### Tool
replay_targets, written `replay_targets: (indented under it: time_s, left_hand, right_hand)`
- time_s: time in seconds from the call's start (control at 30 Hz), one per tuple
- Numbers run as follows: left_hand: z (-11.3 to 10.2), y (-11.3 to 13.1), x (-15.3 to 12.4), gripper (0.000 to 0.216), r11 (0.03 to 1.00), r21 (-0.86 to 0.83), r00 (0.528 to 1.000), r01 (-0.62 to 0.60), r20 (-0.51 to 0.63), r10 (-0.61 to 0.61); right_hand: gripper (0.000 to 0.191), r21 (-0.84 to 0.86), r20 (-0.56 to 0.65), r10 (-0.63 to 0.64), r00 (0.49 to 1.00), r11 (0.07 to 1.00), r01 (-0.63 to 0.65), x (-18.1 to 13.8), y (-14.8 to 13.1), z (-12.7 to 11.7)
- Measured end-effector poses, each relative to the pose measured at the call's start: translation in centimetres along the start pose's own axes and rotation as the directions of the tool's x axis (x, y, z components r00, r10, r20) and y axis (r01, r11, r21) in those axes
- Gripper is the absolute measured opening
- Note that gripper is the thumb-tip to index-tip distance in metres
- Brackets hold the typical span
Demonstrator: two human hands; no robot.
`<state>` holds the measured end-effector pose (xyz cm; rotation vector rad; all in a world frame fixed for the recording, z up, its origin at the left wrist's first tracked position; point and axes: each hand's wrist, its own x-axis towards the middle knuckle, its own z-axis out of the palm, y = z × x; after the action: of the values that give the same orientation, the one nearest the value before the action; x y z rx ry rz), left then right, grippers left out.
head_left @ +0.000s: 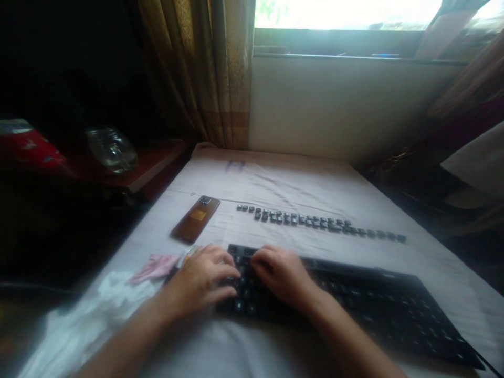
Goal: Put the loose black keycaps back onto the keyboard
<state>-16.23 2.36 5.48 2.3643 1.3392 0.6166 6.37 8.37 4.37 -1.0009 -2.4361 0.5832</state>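
Note:
A black keyboard (378, 302) lies on a pale cloth-covered table (299, 184), running from centre to lower right. Both hands rest on its left end. My left hand (202, 278) lies knuckles up with fingers curled down onto the keys. My right hand (281, 273) sits beside it, fingers bent and pressed to the keys near the top left corner. Whether either hand holds something small is hidden. A row of loose keycaps (321, 221) is lined up on the cloth behind the keyboard.
A brown phone (196, 218) lies face down left of the keycaps. A pink cloth (154, 266) and white cloth (98, 310) lie at the left edge. A glass jar (112, 149) stands on a red side shelf. Curtain and window wall are behind.

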Motion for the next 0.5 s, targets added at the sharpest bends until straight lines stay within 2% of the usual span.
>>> replay_targets:
  time_s: [0.2,0.37,0.5]
  left_hand:
    - [0.4,-0.2,-0.1,0.019,0.982,-0.174,0.996,0.077,-0.035,-0.084]
    - [0.9,-0.2,-0.2,0.012,0.956,-0.246,0.976,0.157,-0.106,-0.188]
    - [1.4,-0.3,-0.1,0.010,0.945,-0.282,0.969,0.167,-0.132,-0.210]
  right_hand:
    - [0.014,0.022,0.000,-0.020,1.000,1.000,0.020,-0.1,-0.2,-0.1]
    - [0.011,0.109,-0.050,-0.083,0.995,0.990,0.088,-0.4,-0.8,-0.3]
    - [0.010,0.127,-0.101,-0.145,0.984,0.979,0.158,-0.4,-1.3,-0.3]
